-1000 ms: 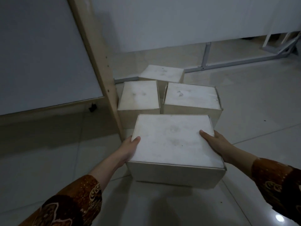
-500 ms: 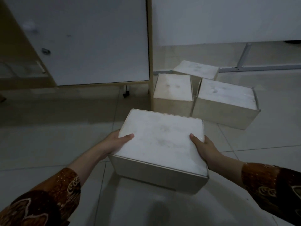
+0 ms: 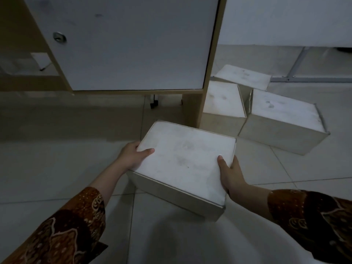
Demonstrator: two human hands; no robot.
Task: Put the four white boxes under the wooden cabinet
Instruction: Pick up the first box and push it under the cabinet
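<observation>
I hold a large white box [image 3: 186,159] between both hands, just above the tiled floor in front of the wooden cabinet [image 3: 122,44]. My left hand [image 3: 133,156] grips its left side and my right hand [image 3: 231,173] its right side, thumbs on the lid. Three more white boxes lie on the floor to the right of the cabinet: one [image 3: 223,99] against the cabinet's side panel, one [image 3: 283,113] further right, and one [image 3: 242,76] behind them. A dark gap [image 3: 76,111] runs under the cabinet's white door.
The cabinet's wooden side panel [image 3: 192,111] reaches the floor right behind the held box. A small black caster [image 3: 154,103] shows under the cabinet. A grey metal frame [image 3: 297,73] lies on the floor at the far right below a white wall panel.
The box has moved left with my hands, away from the other three, and now sits in front of the cabinet. The view has swung left, showing more of the cabinet door.
</observation>
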